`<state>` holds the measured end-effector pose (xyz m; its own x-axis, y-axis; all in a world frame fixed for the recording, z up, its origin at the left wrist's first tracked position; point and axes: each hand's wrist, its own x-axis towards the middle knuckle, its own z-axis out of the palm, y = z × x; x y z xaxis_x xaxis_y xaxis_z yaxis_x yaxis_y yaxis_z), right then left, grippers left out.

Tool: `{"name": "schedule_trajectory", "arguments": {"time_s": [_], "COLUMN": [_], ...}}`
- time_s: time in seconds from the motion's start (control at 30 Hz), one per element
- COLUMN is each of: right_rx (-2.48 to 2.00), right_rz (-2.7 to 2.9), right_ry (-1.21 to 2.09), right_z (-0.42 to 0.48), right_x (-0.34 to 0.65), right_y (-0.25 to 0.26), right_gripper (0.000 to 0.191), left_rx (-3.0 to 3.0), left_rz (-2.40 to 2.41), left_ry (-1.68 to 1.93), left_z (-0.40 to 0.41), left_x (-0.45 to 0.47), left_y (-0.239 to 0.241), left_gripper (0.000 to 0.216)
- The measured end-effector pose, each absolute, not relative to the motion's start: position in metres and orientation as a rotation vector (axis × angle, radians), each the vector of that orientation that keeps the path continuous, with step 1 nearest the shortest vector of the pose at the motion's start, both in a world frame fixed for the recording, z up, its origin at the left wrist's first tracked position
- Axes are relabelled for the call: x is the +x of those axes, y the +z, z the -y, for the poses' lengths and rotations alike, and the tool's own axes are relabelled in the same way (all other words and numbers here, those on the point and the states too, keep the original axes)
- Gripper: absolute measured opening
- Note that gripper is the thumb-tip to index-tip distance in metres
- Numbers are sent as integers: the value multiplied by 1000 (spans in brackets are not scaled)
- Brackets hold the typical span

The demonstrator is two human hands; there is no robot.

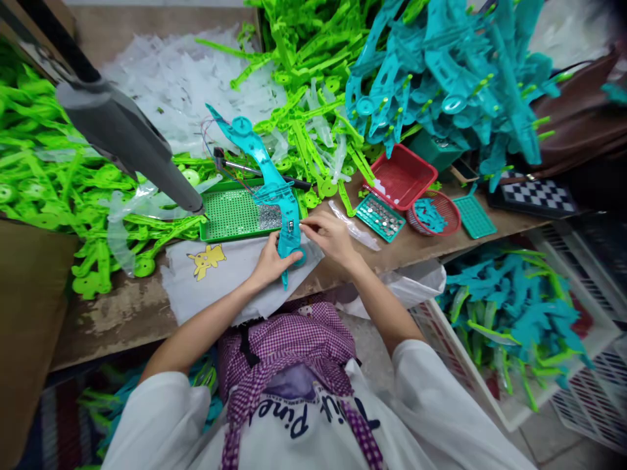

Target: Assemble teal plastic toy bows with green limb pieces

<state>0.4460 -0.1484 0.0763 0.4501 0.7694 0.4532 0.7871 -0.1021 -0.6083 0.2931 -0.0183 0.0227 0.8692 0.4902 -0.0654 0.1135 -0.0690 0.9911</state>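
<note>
My left hand (273,260) is closed around the lower end of a long curved teal plastic part (267,176), which lies over a white cloth (215,274) with a yellow cartoon figure. At the part's middle, my right hand (329,236) pinches with its fingertips; what they hold is too small to name. Thin red and blue wires run from the part's upper end. A green perforated tray (230,212) with small silvery screws lies just behind the part.
Piles of bright green parts (44,176) fill the left and back, teal ones (441,72) the back right. A red basket (401,175), a round red basket (435,214) and small teal trays (379,217) sit right. A grey pole (127,140) leans over. A white crate (514,326) stands on the floor.
</note>
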Motion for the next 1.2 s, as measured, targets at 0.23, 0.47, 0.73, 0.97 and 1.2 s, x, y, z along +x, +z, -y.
{"name": "schedule_trajectory", "arguments": {"time_s": [0.23, 0.47, 0.73, 0.97, 1.2], "right_rx": [-1941, -2157, -2374, -2240, -1959], "right_rz": [1567, 1701, 1588, 1585, 973], "right_ry": [-63, -92, -119, 75, 31], "right_z": [124, 125, 134, 141, 115], "right_x": [440, 430, 396, 404, 402], "right_y": [59, 63, 59, 62, 75], "right_gripper": [30, 30, 54, 65, 76], "left_rx": [1619, 1647, 1735, 1695, 1730], "left_rz": [-474, -444, -471, -524, -419], "left_ry": [346, 385, 372, 382, 395], "left_z": [19, 19, 22, 19, 27], "left_x": [294, 294, 292, 291, 288], "left_y": [23, 18, 21, 22, 26], "left_gripper": [60, 59, 60, 59, 67]}}
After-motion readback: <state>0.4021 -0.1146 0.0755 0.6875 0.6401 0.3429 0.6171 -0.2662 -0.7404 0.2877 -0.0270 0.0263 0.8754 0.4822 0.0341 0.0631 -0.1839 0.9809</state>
